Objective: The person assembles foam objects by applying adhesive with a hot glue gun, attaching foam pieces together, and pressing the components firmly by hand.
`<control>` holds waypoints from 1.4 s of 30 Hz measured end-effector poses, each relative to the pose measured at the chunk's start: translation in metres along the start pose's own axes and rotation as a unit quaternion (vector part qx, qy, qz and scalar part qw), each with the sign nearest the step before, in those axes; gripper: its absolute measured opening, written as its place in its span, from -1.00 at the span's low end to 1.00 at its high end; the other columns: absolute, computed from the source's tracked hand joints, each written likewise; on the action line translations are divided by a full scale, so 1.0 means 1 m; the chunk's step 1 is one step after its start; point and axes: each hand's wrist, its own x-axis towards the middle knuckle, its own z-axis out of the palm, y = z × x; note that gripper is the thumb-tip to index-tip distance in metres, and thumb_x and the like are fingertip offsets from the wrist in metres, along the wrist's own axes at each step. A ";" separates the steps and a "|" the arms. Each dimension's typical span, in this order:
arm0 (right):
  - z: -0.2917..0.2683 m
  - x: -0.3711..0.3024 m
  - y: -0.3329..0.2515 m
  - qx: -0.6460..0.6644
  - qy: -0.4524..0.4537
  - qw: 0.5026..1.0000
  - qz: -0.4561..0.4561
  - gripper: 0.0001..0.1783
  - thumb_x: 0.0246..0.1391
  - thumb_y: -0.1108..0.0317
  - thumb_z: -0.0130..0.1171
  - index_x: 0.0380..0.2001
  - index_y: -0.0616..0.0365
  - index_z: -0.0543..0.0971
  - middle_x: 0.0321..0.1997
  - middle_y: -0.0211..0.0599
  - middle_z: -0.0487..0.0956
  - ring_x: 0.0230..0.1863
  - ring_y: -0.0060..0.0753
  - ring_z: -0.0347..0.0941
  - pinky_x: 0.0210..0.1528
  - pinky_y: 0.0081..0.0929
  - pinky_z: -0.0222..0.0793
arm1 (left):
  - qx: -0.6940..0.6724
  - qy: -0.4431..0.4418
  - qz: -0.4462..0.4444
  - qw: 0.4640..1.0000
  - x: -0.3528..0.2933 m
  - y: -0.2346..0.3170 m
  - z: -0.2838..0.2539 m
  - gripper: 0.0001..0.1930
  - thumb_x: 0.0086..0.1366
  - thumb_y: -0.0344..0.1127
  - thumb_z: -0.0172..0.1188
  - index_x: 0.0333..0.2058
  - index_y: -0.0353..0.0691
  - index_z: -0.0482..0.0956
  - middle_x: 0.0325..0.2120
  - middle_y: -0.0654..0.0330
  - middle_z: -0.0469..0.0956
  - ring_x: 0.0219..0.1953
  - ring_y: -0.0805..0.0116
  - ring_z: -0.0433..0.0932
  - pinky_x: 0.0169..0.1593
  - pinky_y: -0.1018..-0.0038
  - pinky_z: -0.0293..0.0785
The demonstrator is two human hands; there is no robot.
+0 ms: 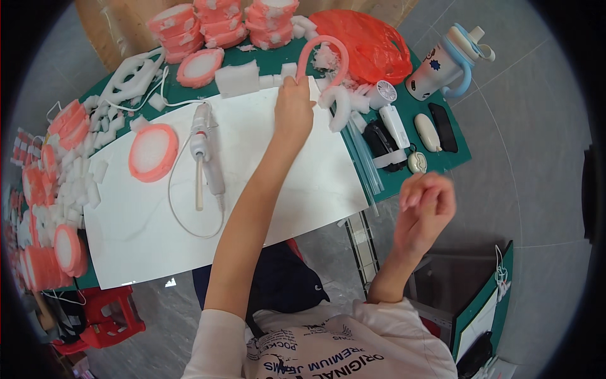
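Note:
My left hand [295, 110] reaches to the far side of the white board and closes around one end of a bent pink foam strip [342, 50]. The strip arches to the right over some white scraps. My right hand [424, 211] is raised off the table's right front edge, fingers curled in, with nothing visible in them. Left of my left forearm, a hot glue gun [201, 148] with a glue stick lies on the white board [151, 234]. Beside it rests a round white foam disc with a pink rim [153, 153].
Stacks of pink-rimmed discs [221, 25] stand at the back, with white foam pieces [66, 183] at the left. A red plastic bag [372, 44], a tumbler [435, 66], a small fan [382, 95] and clear glue sticks [363, 158] sit to the right. A red stool [113, 316] stands below.

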 end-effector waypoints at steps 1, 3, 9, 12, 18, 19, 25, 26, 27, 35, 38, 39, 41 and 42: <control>0.000 0.012 -0.001 -0.004 -0.012 0.999 -0.039 -0.81 0.09 0.39 -0.05 -0.35 0.36 0.39 -0.63 -0.28 0.36 -0.60 -0.50 0.27 -0.55 -0.64 0.20 | 0.000 -0.002 0.000 1.000 0.005 -0.001 0.002 -0.49 -0.14 -0.46 0.25 -0.12 -0.24 0.36 -0.37 -0.06 0.37 -0.30 -0.02 0.39 -0.26 0.26 0.35; 0.003 0.034 -0.002 0.000 -0.023 0.998 -0.054 -0.80 0.09 0.39 -0.05 -0.35 0.36 0.39 -0.62 -0.28 0.37 -0.60 -0.50 0.27 -0.54 -0.64 0.20 | 0.010 -0.009 0.000 1.000 0.014 0.003 0.001 -0.74 -0.14 -0.57 0.17 -0.37 -0.31 0.49 -0.35 -0.03 0.38 -0.24 0.07 0.37 -0.25 0.33 0.41; 0.015 0.070 0.003 0.028 -0.071 0.994 -0.081 -0.79 0.09 0.38 -0.05 -0.35 0.36 0.40 -0.61 -0.29 0.38 -0.59 -0.53 0.27 -0.53 -0.65 0.19 | 0.089 -0.034 0.011 0.995 0.033 0.003 0.014 -0.75 -0.25 -0.43 0.31 -0.46 -0.16 0.60 -0.38 0.07 0.42 -0.25 0.14 0.37 -0.21 0.36 0.39; 0.018 0.077 0.010 0.027 -0.070 0.995 -0.063 -0.79 0.07 0.38 -0.01 -0.34 0.36 0.42 -0.62 -0.32 0.39 -0.59 -0.54 0.28 -0.53 -0.66 0.19 | 0.094 -0.044 0.012 0.995 0.039 0.000 0.020 -0.85 -0.27 -0.45 0.29 -0.58 -0.15 0.61 -0.43 0.09 0.44 -0.26 0.15 0.37 -0.21 0.37 0.39; 0.013 0.091 0.030 -0.111 -0.032 0.993 0.014 -0.85 0.02 0.45 0.02 -0.39 0.35 0.49 -0.63 -0.37 0.42 -0.59 -0.62 0.31 -0.52 -0.70 0.22 | 0.057 -0.021 0.005 0.998 0.045 -0.004 0.014 -0.98 -0.22 -0.41 0.24 -0.68 -0.17 0.58 -0.51 0.10 0.48 -0.32 0.20 0.40 -0.26 0.39 0.39; 0.014 0.095 0.036 -0.111 -0.030 0.993 0.017 -0.85 0.02 0.45 0.02 -0.39 0.35 0.49 -0.63 -0.37 0.42 -0.59 -0.62 0.31 -0.52 -0.70 0.22 | 0.057 -0.024 0.004 0.998 0.047 -0.006 0.010 -0.98 -0.22 -0.41 0.24 -0.68 -0.17 0.58 -0.51 0.10 0.48 -0.32 0.20 0.40 -0.26 0.39 0.39; 0.020 0.122 0.103 -0.409 -0.196 0.882 0.124 -0.81 -0.22 0.45 0.16 -0.46 0.34 0.54 -0.68 -0.20 0.48 -0.58 -0.45 0.41 -0.47 -0.61 0.30 | -0.015 -0.018 -0.037 0.999 0.060 -0.014 -0.010 -0.93 -0.21 -0.41 0.25 -0.63 -0.19 0.59 -0.68 0.16 0.51 -0.44 0.20 0.45 -0.38 0.38 0.39; 0.021 0.123 0.115 -0.456 -0.228 0.852 0.120 -0.79 -0.20 0.46 0.15 -0.41 0.34 0.54 -0.69 -0.24 0.49 -0.63 -0.52 0.41 -0.52 -0.64 0.30 | -0.015 -0.018 -0.037 0.999 0.061 -0.012 -0.013 -0.93 -0.21 -0.41 0.25 -0.63 -0.19 0.59 -0.68 0.16 0.51 -0.44 0.20 0.45 -0.38 0.38 0.39; 0.022 0.124 0.126 -0.502 -0.258 0.817 0.115 -0.77 -0.17 0.47 0.14 -0.36 0.34 0.54 -0.70 -0.28 0.49 -0.68 -0.59 0.41 -0.57 -0.68 0.30 | -0.029 -0.016 -0.040 0.999 0.061 -0.010 -0.015 -0.94 -0.20 -0.40 0.25 -0.63 -0.19 0.59 -0.70 0.18 0.51 -0.48 0.22 0.47 -0.41 0.40 0.39; 0.050 0.126 0.166 -0.459 -0.221 0.845 0.161 -0.94 -0.40 0.64 0.07 -0.69 0.46 0.45 -0.70 0.08 0.45 -0.68 -0.10 0.45 -0.62 -0.41 0.40 | -0.047 -0.001 -0.031 0.998 0.062 -0.007 -0.019 -0.92 -0.18 -0.39 0.25 -0.62 -0.23 0.58 -0.67 0.16 0.51 -0.57 0.26 0.49 -0.46 0.41 0.40; 0.047 0.125 0.178 -0.475 -0.224 0.840 0.135 -0.93 -0.33 0.62 0.05 -0.71 0.46 0.47 -0.74 -0.03 0.45 -0.74 -0.24 0.44 -0.66 -0.48 0.38 | -0.035 0.019 0.008 0.999 0.063 -0.007 -0.018 -0.88 -0.13 -0.39 0.23 -0.55 -0.28 0.59 -0.66 0.12 0.53 -0.60 0.34 0.51 -0.45 0.51 0.39; 0.046 0.124 0.182 -0.486 -0.220 0.838 0.115 -0.88 -0.25 0.57 0.06 -0.70 0.46 0.50 -0.77 -0.15 0.47 -0.77 -0.40 0.44 -0.65 -0.56 0.36 | -0.028 0.019 -0.005 0.999 0.062 -0.007 -0.019 -0.87 -0.14 -0.39 0.23 -0.53 -0.28 0.59 -0.64 0.12 0.54 -0.59 0.33 0.51 -0.44 0.50 0.39; 0.042 0.122 0.186 -0.487 -0.212 0.841 0.101 -0.88 -0.25 0.57 0.06 -0.69 0.47 0.50 -0.78 -0.15 0.46 -0.77 -0.39 0.44 -0.66 -0.55 0.36 | -0.021 0.021 -0.019 0.999 0.060 -0.010 -0.019 -0.86 -0.14 -0.39 0.23 -0.51 -0.28 0.59 -0.62 0.12 0.54 -0.57 0.31 0.51 -0.43 0.49 0.40; 0.040 0.122 0.187 -0.489 -0.201 0.844 0.086 -0.89 -0.25 0.58 0.06 -0.68 0.48 0.49 -0.79 -0.15 0.45 -0.77 -0.38 0.44 -0.67 -0.55 0.36 | 0.004 0.039 -0.029 0.999 0.060 -0.013 -0.018 -0.85 -0.14 -0.39 0.23 -0.50 -0.25 0.59 -0.60 0.13 0.54 -0.54 0.30 0.51 -0.42 0.48 0.40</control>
